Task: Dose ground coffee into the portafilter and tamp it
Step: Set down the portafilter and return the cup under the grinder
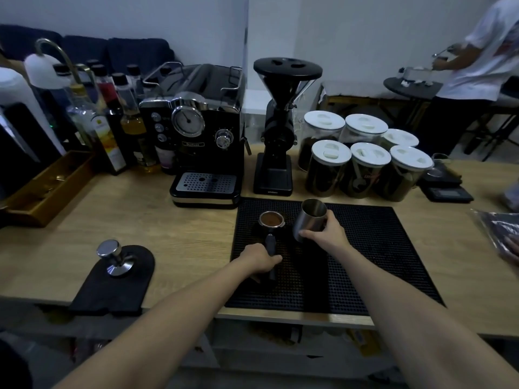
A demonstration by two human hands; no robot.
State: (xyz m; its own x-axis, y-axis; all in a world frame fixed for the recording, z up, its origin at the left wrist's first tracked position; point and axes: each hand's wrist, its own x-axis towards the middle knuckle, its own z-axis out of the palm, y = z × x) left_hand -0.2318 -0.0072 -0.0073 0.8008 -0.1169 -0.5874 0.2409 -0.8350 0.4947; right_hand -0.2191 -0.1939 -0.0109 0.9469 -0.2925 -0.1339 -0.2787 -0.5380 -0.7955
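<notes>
The portafilter rests on the black rubber mat, its basket filled with brown ground coffee. My left hand grips its dark handle near the end. My right hand holds a steel dosing cup upright, just right of the basket and apart from it. A steel tamper stands on a black tamping pad at the left of the counter, away from both hands.
Behind the mat stand an espresso machine, a black grinder and several white-lidded jars. Bottles and a wooden tray fill the left. A scale sits right. A person stands far right.
</notes>
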